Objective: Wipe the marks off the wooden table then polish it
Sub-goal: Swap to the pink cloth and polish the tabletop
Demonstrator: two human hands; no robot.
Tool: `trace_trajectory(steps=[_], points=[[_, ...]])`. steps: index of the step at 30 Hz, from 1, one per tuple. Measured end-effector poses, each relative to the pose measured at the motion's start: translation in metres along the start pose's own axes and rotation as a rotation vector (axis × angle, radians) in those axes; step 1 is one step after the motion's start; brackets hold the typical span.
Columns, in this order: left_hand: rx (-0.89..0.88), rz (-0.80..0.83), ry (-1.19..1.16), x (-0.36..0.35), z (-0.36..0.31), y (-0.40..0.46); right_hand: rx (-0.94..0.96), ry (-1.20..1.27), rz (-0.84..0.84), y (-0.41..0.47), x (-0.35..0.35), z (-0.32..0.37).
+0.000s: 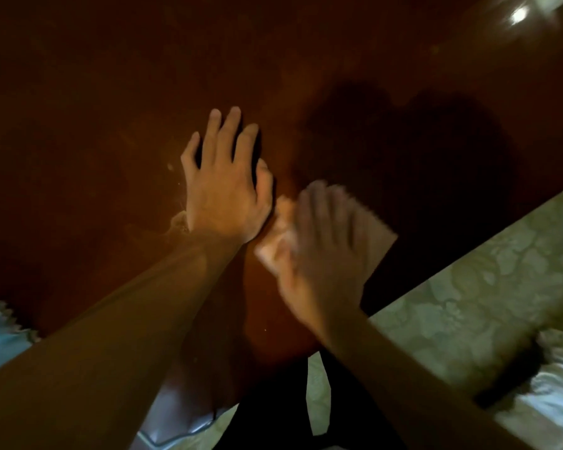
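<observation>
Wiping stage, seen from the head camera. At left of centre, your left hand (pixel 223 180) lies flat on the wooden table (pixel 95 92), fingers straight and spread, holding nothing; its forearm runs down to the lower left of the frame. Use it as a brace only, and judge whether its palm may leave fresh prints on the glossy top. Just left of that wrist, a pale smear (pixel 177 222) shows on the wood, with fainter streaks around it; these appear to be marks not yet cleared, so carry your strokes over to them. Just right of centre, your right hand (pixel 322 248) presses a cloth (pixel 376 235) onto the table, fingers extended over it; the blur hides whether any finger curls round an edge, though a bunched pale fold shows beside the left thumb. Keep the cloth flat under the whole palm, overlap your passes, and refold it to a clean face once soiled. The right forearm (pixel 420 368) enters from the lower right, crossing the table's near edge above a patterned floor (pixel 468 287). Polishing looks still ahead.
</observation>
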State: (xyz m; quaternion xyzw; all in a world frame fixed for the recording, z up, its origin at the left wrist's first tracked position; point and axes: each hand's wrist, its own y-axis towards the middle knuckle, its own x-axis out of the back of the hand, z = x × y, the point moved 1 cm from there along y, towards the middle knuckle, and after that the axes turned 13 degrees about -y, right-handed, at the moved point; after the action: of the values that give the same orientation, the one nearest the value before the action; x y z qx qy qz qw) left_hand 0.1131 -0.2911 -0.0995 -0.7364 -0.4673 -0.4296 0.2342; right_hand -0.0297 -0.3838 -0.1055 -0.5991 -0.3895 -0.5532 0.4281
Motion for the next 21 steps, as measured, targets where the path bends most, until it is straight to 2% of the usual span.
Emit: trace_trajectory(steps=[3, 5, 10, 12, 14, 15, 18, 21], points=[[-0.006, -0.003, 0.013, -0.002, -0.002, 0.000, 0.299, 0.078, 0.023, -0.036, 0.001, 0.014], [-0.009, -0.019, 0.015, -0.004, 0.000, 0.000, 0.374, 0.075, 0.016, -0.025, -0.002, -0.017], [-0.006, -0.034, 0.002, -0.005, 0.001, 0.000, -0.010, -0.037, 0.003, 0.047, 0.006, -0.114], [0.001, -0.034, 0.005, -0.005, 0.000, 0.000, -0.149, -0.042, 0.005, 0.061, 0.008, -0.112], [0.006, -0.030, 0.009, -0.004, 0.000, 0.000, -0.217, -0.042, 0.001, 0.060, 0.009, -0.082], [0.007, -0.026, 0.014, -0.004, 0.000, 0.000, -0.173, -0.042, 0.005, 0.053, 0.008, -0.061], [0.005, -0.009, 0.028, -0.003, 0.001, 0.000, 0.125, -0.006, 0.015, 0.027, 0.007, -0.016], [0.017, -0.003, 0.016, -0.002, 0.000, 0.000, 0.315, -0.014, -0.003, 0.044, 0.007, -0.037]])
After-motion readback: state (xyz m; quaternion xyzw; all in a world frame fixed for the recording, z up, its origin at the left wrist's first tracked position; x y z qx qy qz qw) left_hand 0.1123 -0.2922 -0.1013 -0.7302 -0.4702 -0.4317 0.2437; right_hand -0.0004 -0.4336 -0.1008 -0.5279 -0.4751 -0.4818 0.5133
